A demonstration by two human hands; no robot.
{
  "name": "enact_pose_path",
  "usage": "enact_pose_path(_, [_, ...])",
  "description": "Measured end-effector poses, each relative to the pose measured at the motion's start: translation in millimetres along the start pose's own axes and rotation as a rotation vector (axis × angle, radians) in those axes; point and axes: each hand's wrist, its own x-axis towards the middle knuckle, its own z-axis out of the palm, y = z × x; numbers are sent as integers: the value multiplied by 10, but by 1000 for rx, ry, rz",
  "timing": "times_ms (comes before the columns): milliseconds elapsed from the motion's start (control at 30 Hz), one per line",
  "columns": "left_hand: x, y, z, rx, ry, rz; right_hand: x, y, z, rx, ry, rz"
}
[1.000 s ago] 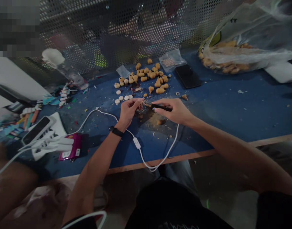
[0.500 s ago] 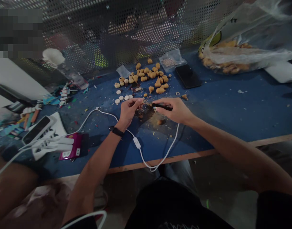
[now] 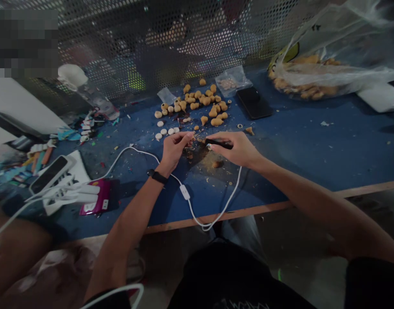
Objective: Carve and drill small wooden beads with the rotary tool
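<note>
Dead centre, the slim black pen-shaped tool (image 3: 219,143) lies in the grip of the right hand (image 3: 238,149), thumb and fingers pinched around its barrel and its tip pointing left. Facing it, the left hand (image 3: 174,148) has its grip pressed together on a tiny piece (image 3: 191,136), too small to make out. The tool's tip meets that spot just above the dusty blue desk (image 3: 313,141).

A thin white cable (image 3: 227,201) drops from under the right grip, loops over the near desk edge and climbs past an inline switch (image 3: 184,192). From there it runs away leftward beside the black wristband (image 3: 156,176) on the left wrist. Just below the right grip sits a single tan lump (image 3: 217,164) among crumbs.

Beyond both grips there is a scatter of tan moulded pieces (image 3: 205,103), with pale round discs (image 3: 166,131) just past the left grip. Right of that pile lie a flat black phone (image 3: 254,103) and a small clear pouch (image 3: 232,80). Well off to the right is a big clear plastic bag (image 3: 328,64) of more tan pieces.

Well left of the left grip are a white power strip (image 3: 68,195) and a magenta packet (image 3: 98,201). A perforated metal screen (image 3: 152,43) backs it all.
</note>
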Motion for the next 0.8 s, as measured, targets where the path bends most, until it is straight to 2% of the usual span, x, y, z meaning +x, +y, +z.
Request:
enact_pose_path(500, [1, -9, -7, -26, -3, -17, -7, 0, 9, -6, 27, -3])
enact_pose_path(800, [3, -2, -12, -7, 2, -20, -11, -7, 10, -14, -28, -25])
